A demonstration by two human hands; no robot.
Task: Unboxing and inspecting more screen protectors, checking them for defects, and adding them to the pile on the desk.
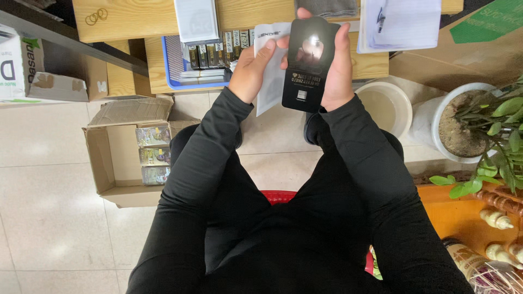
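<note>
My right hand grips a flat black glossy card-like package by its right edge and holds it upright over my lap. Behind the package, my left hand holds a white paper sleeve by its left side, with the thumb near the package's top left corner. The sleeve's right half is hidden by the black package. Both arms wear black sleeves.
A blue tray of several boxed packages sits on a low wooden table. An open cardboard box with packets stands on the tiled floor at left. A white bucket and a potted plant stand at right.
</note>
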